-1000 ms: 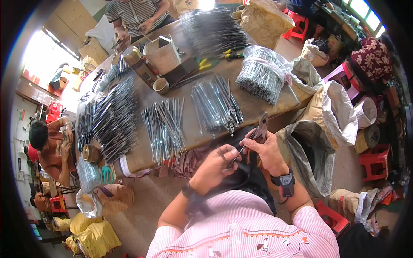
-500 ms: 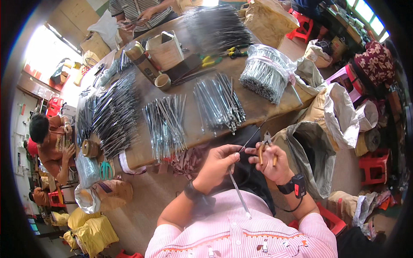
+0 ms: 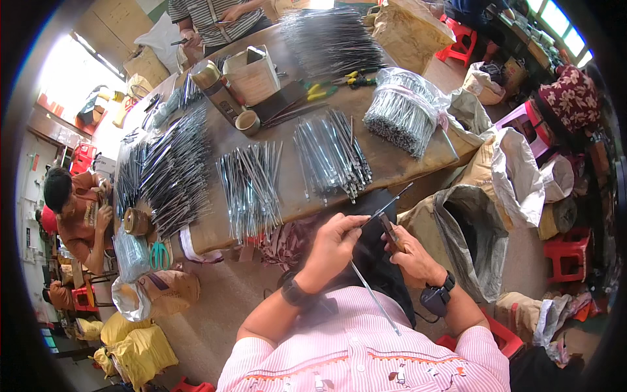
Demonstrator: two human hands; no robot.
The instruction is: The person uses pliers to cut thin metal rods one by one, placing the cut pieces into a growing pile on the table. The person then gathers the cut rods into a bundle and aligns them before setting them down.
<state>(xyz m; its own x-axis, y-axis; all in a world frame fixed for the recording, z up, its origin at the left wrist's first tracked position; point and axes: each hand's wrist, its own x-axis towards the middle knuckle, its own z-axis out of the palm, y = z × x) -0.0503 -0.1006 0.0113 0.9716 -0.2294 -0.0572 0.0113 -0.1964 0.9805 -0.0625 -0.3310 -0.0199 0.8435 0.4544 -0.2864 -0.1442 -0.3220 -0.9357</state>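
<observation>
A long thin metal strip (image 3: 373, 295) runs slantwise in front of my shirt, pinched between the thumb and fingers of my left hand (image 3: 331, 247). Its dark upper end passes beyond the fingertips toward the table edge. My right hand (image 3: 417, 259) is closed round a pair of pliers (image 3: 388, 230), seen nearly edge-on, with the jaws up beside the strip. Whether the jaws touch the strip I cannot tell. Ahead on the table lie two loose bundles of similar strips, one at the middle (image 3: 250, 189) and one to its right (image 3: 332, 155).
A larger heap of strips (image 3: 175, 173) lies left; a plastic-wrapped bundle (image 3: 400, 117) stands at the right edge. A white box (image 3: 251, 73) and tape roll (image 3: 247, 123) sit behind. An open sack (image 3: 480, 245) stands by my right arm. Other people work left (image 3: 85, 212) and opposite (image 3: 219, 23).
My right hand has turned, bringing the pliers from handles-facing to edge-on beside the strip. The strip's lower end has swung right. The person opposite has moved their hands apart.
</observation>
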